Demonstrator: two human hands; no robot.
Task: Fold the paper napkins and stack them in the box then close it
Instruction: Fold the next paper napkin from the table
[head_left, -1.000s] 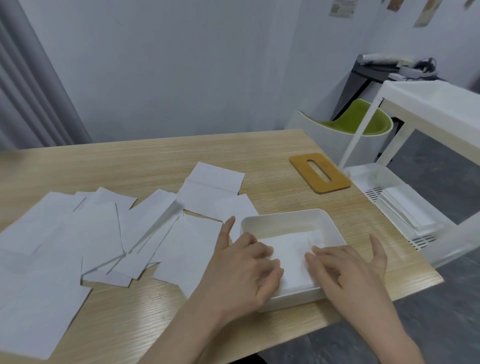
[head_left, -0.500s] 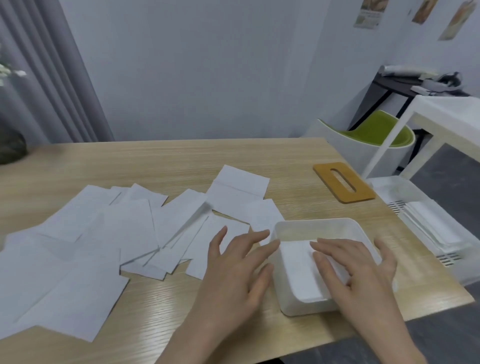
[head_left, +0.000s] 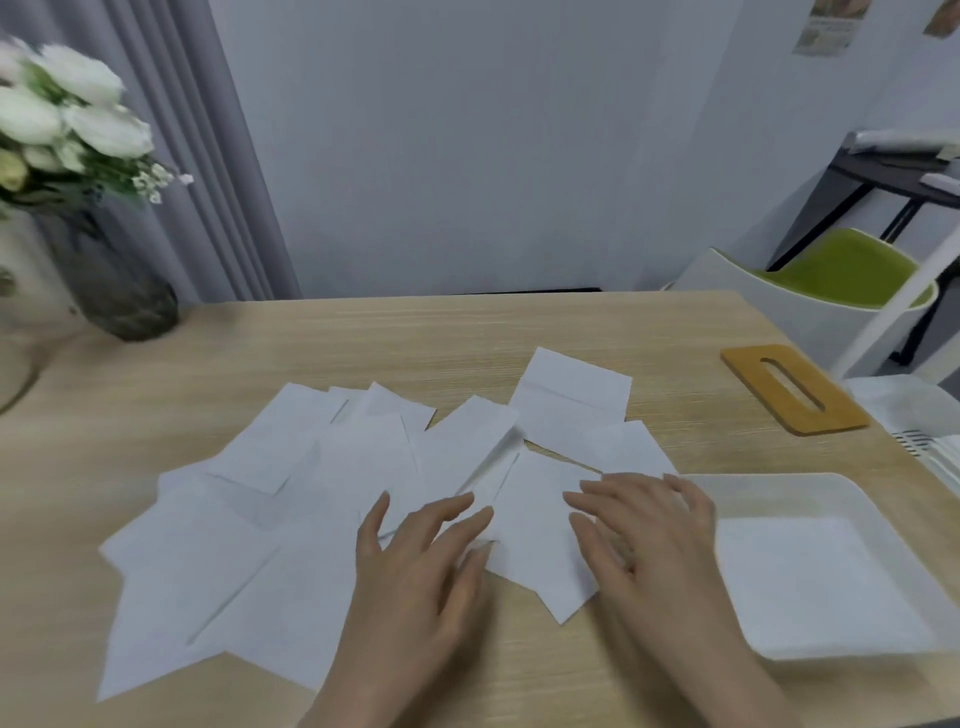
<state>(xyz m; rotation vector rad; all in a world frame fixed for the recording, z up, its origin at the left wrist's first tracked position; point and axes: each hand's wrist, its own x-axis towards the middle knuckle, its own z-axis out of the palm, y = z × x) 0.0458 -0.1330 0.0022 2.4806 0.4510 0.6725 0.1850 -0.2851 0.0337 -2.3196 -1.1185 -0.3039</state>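
Now both the left hand (head_left: 421, 561) and right hand (head_left: 644, 535) lie spread and flat on a loose napkin (head_left: 540, 525) on the bench (head_left: 519, 338) beside the box (head_left: 852, 493); thin, limp and tearable, it is best pinched at an edge.

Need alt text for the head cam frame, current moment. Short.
A person's left hand and right hand, fingers spread, reach over loose paper napkins scattered on a wooden table. To the right, an open white box holds a folded napkin, its wooden slotted lid lying farther back. A vase of white flowers stands at far left.
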